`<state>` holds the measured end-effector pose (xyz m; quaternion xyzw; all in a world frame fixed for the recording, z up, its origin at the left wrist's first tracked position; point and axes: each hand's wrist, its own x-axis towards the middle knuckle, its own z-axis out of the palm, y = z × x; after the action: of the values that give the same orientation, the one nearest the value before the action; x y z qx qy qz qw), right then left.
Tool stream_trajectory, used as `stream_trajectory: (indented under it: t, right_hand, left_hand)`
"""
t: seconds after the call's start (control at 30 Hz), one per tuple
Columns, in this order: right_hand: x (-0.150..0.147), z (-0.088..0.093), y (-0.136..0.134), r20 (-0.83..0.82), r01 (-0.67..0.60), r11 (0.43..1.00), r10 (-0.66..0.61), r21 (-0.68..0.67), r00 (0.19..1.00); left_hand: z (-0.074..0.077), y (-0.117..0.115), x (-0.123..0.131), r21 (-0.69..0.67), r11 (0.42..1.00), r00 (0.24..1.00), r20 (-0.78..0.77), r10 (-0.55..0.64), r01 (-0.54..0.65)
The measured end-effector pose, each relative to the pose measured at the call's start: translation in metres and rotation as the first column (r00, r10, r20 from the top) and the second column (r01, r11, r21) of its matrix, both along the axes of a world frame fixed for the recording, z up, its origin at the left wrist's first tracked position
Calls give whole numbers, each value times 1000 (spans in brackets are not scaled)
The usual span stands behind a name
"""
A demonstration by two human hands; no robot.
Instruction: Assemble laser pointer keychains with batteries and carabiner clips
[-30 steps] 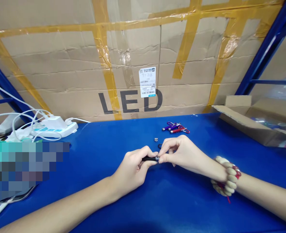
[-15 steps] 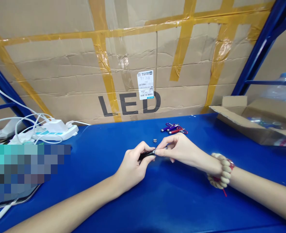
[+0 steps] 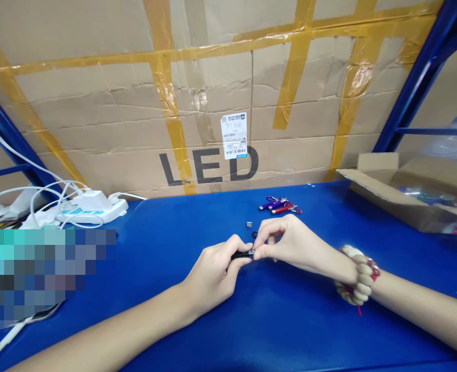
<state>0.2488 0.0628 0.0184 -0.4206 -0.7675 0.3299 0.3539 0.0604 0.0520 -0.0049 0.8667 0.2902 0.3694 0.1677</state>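
Observation:
My left hand [image 3: 212, 268] is closed around a slim black keychain flashlight [image 3: 241, 254], much of it hidden by the fingers. At the flashlight's silvery end, my right hand [image 3: 290, 240] pinches with thumb and forefinger; whatever small part lies between those fingertips is covered. A black loop [image 3: 254, 234] peeks out behind the right fingers. Just beyond the hands, a small silver metal piece [image 3: 249, 225] lies on the blue tabletop [image 3: 228, 330]. Farther back rest two purple keychain flashlights [image 3: 274, 204] and a red keychain flashlight [image 3: 284, 208], with clips attached.
An open cardboard box [image 3: 391, 199] holding plastic-looking items stands at the right. To the left are a white power strip [image 3: 110, 211], tangled cables and a blurred-out device. A large taped carton [image 3: 127, 124] marked LED closes off the back, between blue rack posts [image 3: 410, 77].
Both hands have shifted slightly toward me with the flashlight, which now sits more level. The black loop has come into view behind my right fingers. The view has moved a little.

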Motion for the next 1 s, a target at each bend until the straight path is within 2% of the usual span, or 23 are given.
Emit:
stream_trajectory:
  t: [0.1, 0.17, 0.23, 0.33, 0.53, 0.63, 0.7, 0.73, 0.8, 0.87, 0.93, 1.0]
  right_hand:
    - [-2, -2, -4, -82, -17, 980, 1, -196, 997]
    - [-4, -1, -7, -112, -10, 938, -30, -346, 993]
    - [-5, 2, -10, -113, 6, 898, -62, -440, 992]
    - [-5, 5, -11, -118, -6, 876, -59, -482, 991]
    - [-2, 3, -6, -124, -39, 890, -19, -454, 992]
    - [-2, 2, -1, -81, -34, 951, 9, -308, 997]
    - [-1, 3, 1, -22, 0, 997, -1, -76, 1000]
    - [0, 4, 2, 3, 18, 998, -18, 68, 1000]
    - [3, 6, 3, 45, 21, 940, -38, 341, 998]
    - [6, 7, 3, 90, -39, 849, -10, 527, 996]
    - [9, 7, 2, 144, -103, 775, 16, 624, 990]
    - [11, 8, 2, 180, -137, 733, 20, 667, 984]
  left_hand:
    - [-2, 0, -1, 86, 996, 1000, 3, 24, -25]
    - [-1, 1, -2, 118, 992, 999, -1, 38, -38]
    - [-1, 1, -1, 122, 992, 999, 3, 38, -38]
    - [2, 1, 0, 91, 996, 999, 27, 17, -20]
    - [7, 0, 4, 1, 1000, 1000, 24, 7, -7]
    - [7, 2, 5, -43, 997, 998, -5, 60, -60]
    - [7, 4, 6, -68, 994, 996, -13, 88, -89]
    - [7, 4, 6, -79, 992, 995, -11, 99, -99]
    - [8, 4, 7, -93, 990, 994, -7, 107, -108]
    - [9, 4, 7, -94, 991, 995, -8, 98, -98]
    - [10, 3, 6, -93, 993, 997, -21, 69, -70]
    - [10, 2, 6, -87, 995, 999, -35, 41, -44]
